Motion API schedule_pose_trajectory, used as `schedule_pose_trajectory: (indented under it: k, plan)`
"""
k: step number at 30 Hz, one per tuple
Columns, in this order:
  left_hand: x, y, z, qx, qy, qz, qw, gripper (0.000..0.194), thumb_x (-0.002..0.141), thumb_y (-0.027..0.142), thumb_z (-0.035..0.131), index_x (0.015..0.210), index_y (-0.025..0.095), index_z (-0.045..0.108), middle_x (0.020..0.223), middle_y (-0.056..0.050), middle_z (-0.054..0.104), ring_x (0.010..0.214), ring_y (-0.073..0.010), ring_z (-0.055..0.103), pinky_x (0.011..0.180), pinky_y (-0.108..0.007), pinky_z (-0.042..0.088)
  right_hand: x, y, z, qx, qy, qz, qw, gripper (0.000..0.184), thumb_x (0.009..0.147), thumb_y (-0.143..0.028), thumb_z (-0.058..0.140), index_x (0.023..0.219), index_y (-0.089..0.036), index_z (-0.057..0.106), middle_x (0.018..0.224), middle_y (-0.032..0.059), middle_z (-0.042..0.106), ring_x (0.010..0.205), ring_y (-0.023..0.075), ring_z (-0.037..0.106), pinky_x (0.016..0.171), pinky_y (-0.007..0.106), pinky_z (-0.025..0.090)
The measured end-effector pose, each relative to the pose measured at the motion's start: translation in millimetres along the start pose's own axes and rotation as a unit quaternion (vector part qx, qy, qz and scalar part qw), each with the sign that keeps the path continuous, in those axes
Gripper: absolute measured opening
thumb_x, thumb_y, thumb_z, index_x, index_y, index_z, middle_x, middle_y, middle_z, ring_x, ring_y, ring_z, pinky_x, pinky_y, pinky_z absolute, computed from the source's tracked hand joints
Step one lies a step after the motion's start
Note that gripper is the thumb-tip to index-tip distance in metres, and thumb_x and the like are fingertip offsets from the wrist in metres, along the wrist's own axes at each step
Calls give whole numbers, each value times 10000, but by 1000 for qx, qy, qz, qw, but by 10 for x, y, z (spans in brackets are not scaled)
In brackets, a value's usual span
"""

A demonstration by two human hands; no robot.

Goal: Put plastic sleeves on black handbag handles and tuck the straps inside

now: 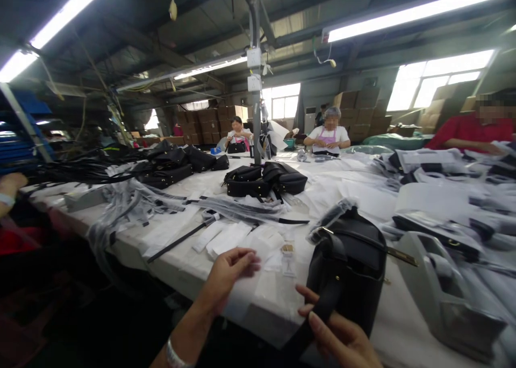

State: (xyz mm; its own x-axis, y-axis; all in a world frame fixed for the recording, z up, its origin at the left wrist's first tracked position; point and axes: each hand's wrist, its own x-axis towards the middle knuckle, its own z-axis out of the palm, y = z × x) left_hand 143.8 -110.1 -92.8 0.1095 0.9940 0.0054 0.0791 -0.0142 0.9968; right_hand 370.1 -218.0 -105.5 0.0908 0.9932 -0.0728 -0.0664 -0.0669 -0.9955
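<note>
My right hand (341, 333) is at the lower right, its thumb and fingers closed round a wide black strap (328, 303) on a black handbag (355, 250). The bag stands at the table's front edge, with clear plastic wrap (332, 220) on its top handle and a gold zip pull (403, 256) sticking out to the right. My left hand (234, 268) is to the left of the bag, over the table edge. Its fingers are loosely bent, slightly blurred, with nothing visible in them. Beyond it lie white paper slips (229, 239) and a small tag (287, 263).
A grey tape dispenser (447, 298) stands right of the bag. Several black bags (266, 179) and plastic-wrapped straps (242, 209) lie across the white table (258, 298). Wrapped goods pile up at the right. People (327, 134) sit across the table; another person's arm (8, 193) shows at far left.
</note>
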Motion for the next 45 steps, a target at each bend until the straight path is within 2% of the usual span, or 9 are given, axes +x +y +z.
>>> schedule_pose_trajectory:
  k: [2,4,8,10,15,20,26,35,45]
  plan:
    - [-284,31,168,-99,-60,-80,990,335,756,397,768,944,127,703,920,-124,777,814,-210,728,729,-268,531,0,0,-8,-5,-23,-3,1000,393,722,-600,718,860,-245,819,1348,92,603,663,183,614,529,261,460]
    - [-525,45,319,-143,-107,-130,975,302,730,363,800,898,130,706,868,-98,777,772,-188,714,702,-244,507,-17,7,-7,-6,-27,2,1000,387,749,-582,705,906,-245,815,1235,97,677,691,192,614,563,262,464]
    - [-748,25,523,-137,-151,-115,972,263,753,363,780,847,121,739,825,-72,767,733,-163,671,680,-227,471,-51,18,8,-6,-20,14,1000,381,756,-562,715,913,-229,814,804,61,757,702,206,619,649,269,480]
    - [-747,-5,568,-133,-145,-108,975,263,769,374,763,828,118,749,797,-64,759,700,-147,646,653,-217,452,-59,9,1,-7,-19,11,1000,366,765,-548,714,907,-225,814,785,53,749,767,228,641,699,278,490]
    - [-665,-70,518,-85,-108,-102,985,263,667,350,833,674,121,701,614,-17,693,563,-115,573,553,-205,395,-74,-5,-69,-14,0,-13,1000,348,784,-537,706,914,-231,806,1069,64,734,941,260,632,710,270,481]
    - [-704,-114,406,-29,-110,-95,989,255,593,284,863,626,118,674,595,-7,666,557,-115,561,560,-211,406,-58,98,-48,57,83,-7,995,388,771,-534,730,975,-210,794,915,64,749,855,237,639,743,301,487]
    - [-796,-165,347,-11,-120,-102,987,209,606,250,852,628,127,683,613,-29,688,565,-136,586,559,-225,427,-7,107,91,99,174,-54,978,367,751,-509,755,952,-204,792,1057,89,738,948,272,650,764,335,512]
    - [-770,-49,373,1,-119,-102,988,133,628,226,828,680,136,744,676,-50,731,637,-178,639,607,-243,472,-38,57,96,42,131,-40,990,377,780,-509,728,982,-197,789,998,86,750,936,290,642,814,374,496]
    - [-790,-150,382,5,-124,-115,986,179,634,251,837,692,121,729,665,-50,722,609,-164,626,584,-234,450,-36,175,51,63,167,-61,982,337,811,-463,721,1039,-219,766,1048,45,723,894,214,618,788,299,458]
